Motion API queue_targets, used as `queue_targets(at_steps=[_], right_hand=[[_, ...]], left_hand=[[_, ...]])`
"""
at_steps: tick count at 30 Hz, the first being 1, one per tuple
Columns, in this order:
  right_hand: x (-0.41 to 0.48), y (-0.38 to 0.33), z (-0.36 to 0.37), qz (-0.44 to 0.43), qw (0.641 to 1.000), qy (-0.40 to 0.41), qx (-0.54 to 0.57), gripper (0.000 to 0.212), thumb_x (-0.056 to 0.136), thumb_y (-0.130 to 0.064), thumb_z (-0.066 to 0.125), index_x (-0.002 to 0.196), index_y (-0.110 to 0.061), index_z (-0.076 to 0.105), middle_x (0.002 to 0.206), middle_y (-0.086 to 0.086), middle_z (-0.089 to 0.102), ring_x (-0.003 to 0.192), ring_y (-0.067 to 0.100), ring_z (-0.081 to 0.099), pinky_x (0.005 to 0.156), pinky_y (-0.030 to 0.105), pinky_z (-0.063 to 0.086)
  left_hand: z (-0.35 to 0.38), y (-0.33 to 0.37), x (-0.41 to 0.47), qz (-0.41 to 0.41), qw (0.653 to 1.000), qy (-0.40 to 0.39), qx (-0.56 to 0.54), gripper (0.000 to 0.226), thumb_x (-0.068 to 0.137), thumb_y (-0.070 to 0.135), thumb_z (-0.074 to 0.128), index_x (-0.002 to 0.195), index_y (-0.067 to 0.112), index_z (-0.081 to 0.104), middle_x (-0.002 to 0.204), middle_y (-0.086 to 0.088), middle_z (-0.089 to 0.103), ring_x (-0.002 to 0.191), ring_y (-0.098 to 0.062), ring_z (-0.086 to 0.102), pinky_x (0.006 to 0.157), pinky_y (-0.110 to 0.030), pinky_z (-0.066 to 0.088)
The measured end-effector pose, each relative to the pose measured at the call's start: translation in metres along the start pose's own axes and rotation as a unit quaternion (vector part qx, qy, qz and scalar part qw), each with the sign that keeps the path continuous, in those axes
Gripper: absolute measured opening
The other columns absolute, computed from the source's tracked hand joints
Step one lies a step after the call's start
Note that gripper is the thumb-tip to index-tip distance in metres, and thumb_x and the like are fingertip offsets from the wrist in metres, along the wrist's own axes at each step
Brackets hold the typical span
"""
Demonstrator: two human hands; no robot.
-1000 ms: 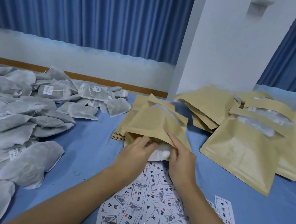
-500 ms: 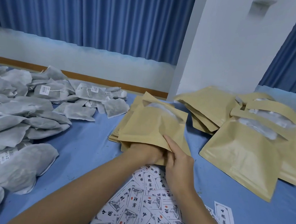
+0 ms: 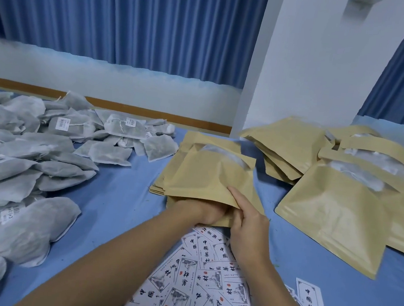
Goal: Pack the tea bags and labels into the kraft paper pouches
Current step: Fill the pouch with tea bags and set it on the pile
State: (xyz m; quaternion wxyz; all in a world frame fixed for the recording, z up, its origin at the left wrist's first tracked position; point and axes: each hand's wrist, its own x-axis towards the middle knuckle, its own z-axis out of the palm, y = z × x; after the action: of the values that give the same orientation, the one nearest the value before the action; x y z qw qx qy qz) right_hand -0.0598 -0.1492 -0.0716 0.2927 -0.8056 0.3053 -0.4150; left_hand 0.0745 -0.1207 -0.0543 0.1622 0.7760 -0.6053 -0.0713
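Blue tablecloth, one pouch: left hand inside, right hand pinching.

Left hand half hidden, right hand pinching

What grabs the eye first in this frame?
Centre: both hands at one kraft pouch atop a flat stack, the left hand pushed into its mouth, the right hand holding the flap up. A grey heap of tea bags fills the left, filled pouches the right, printed labels lie nearest.
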Motion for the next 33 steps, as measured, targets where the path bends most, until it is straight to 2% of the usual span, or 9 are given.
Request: queue_targets(at_steps=[4, 7, 10, 13, 16, 18, 21, 28, 33], right_hand=[[0.001, -0.002, -0.001, 0.002, 1.0, -0.005, -0.005, 0.059, 0.094, 0.008, 0.045, 0.13, -0.032, 0.067, 0.07, -0.01, 0.056, 0.066, -0.003, 0.054, 0.063, 0.004, 0.036], [0.0, -0.004, 0.0, -0.009, 1.0, -0.008, -0.021, 0.056, 0.095, 0.007, 0.047, 0.13, -0.032, 0.067, 0.066, -0.009, 0.053, 0.064, 0.0, 0.053, 0.061, 0.006, 0.037], [0.001, -0.003, 0.003, -0.001, 0.999, 0.001, -0.04, 0.058, 0.095, 0.005, 0.047, 0.131, -0.036, 0.066, 0.062, 0.001, 0.05, 0.057, 0.013, 0.043, 0.057, 0.019, 0.038], [0.0, -0.002, 0.005, -0.002, 0.999, 0.003, -0.032, 0.058, 0.095, 0.006, 0.047, 0.131, -0.036, 0.066, 0.058, -0.004, 0.045, 0.054, 0.012, 0.04, 0.054, 0.016, 0.036], [0.0, -0.002, 0.006, -0.011, 0.999, 0.003, -0.03, 0.059, 0.094, 0.009, 0.047, 0.13, -0.033, 0.067, 0.057, -0.008, 0.043, 0.056, 0.007, 0.042, 0.052, 0.009, 0.035], [0.0, -0.001, 0.008, -0.006, 0.999, -0.001, -0.04, 0.059, 0.095, 0.008, 0.047, 0.131, -0.034, 0.066, 0.057, -0.006, 0.043, 0.057, 0.008, 0.041, 0.053, 0.012, 0.035], [0.001, 0.0, 0.008, -0.004, 0.999, -0.004, -0.038, 0.061, 0.094, 0.008, 0.046, 0.131, -0.036, 0.066, 0.054, -0.006, 0.041, 0.054, 0.009, 0.039, 0.052, 0.012, 0.035], [0.003, 0.002, 0.01, -0.001, 0.999, -0.003, -0.033, 0.059, 0.095, 0.004, 0.047, 0.131, -0.039, 0.065, 0.058, 0.007, 0.047, 0.053, 0.013, 0.036, 0.05, 0.017, 0.035], [0.002, 0.001, 0.009, -0.004, 0.999, -0.001, -0.032, 0.057, 0.095, 0.004, 0.046, 0.131, -0.037, 0.065, 0.057, 0.0, 0.042, 0.054, 0.011, 0.036, 0.052, 0.017, 0.035]], left_hand=[[0.008, -0.004, -0.03, 0.069, 0.991, 0.105, -0.04, 0.026, 0.103, 0.03, 0.037, 0.118, 0.02, 0.057, 0.122, -0.003, 0.06, 0.112, -0.023, 0.054, 0.099, -0.04, 0.043], [0.007, -0.017, -0.058, 0.114, 0.97, 0.216, 0.005, 0.027, 0.102, 0.036, 0.043, 0.094, 0.02, 0.064, 0.092, 0.0, 0.067, 0.083, -0.021, 0.061, 0.071, -0.037, 0.05], [-0.022, -0.041, -0.077, 0.177, 0.874, 0.448, -0.057, 0.041, 0.097, 0.019, 0.054, 0.056, 0.012, 0.048, 0.051, 0.0, 0.043, 0.048, -0.017, 0.035, 0.046, -0.027, 0.032], [-0.066, -0.082, -0.075, 0.048, 0.804, 0.58, -0.126, 0.039, 0.097, 0.018, 0.051, 0.059, 0.011, 0.042, 0.053, 0.0, 0.037, 0.051, -0.019, 0.034, 0.049, -0.025, 0.03], [-0.081, -0.152, -0.065, -0.178, 0.86, 0.473, -0.067, 0.02, 0.096, 0.029, 0.05, 0.103, 0.016, 0.063, 0.103, -0.006, 0.063, 0.098, -0.025, 0.058, 0.081, -0.043, 0.049], [-0.074, -0.193, -0.066, -0.312, 0.906, 0.286, 0.005, 0.05, 0.095, 0.042, 0.051, 0.143, 0.029, 0.042, 0.147, -0.01, 0.041, 0.134, -0.037, 0.038, 0.107, -0.054, 0.035], [-0.058, -0.215, -0.066, -0.358, 0.914, 0.157, 0.11, 0.051, 0.093, 0.055, 0.043, 0.141, 0.037, 0.04, 0.148, -0.007, 0.041, 0.133, -0.037, 0.039, 0.11, -0.05, 0.025], [-0.039, -0.176, -0.073, -0.219, 0.901, 0.375, 0.005, 0.022, 0.097, 0.042, 0.052, 0.105, 0.025, 0.064, 0.094, -0.002, 0.07, 0.088, -0.028, 0.065, 0.064, -0.035, 0.045], [-0.041, -0.111, -0.082, 0.017, 0.829, 0.557, -0.044, 0.031, 0.094, 0.033, 0.061, 0.118, 0.014, 0.069, 0.113, -0.008, 0.065, 0.105, -0.029, 0.059, 0.09, -0.042, 0.046]])
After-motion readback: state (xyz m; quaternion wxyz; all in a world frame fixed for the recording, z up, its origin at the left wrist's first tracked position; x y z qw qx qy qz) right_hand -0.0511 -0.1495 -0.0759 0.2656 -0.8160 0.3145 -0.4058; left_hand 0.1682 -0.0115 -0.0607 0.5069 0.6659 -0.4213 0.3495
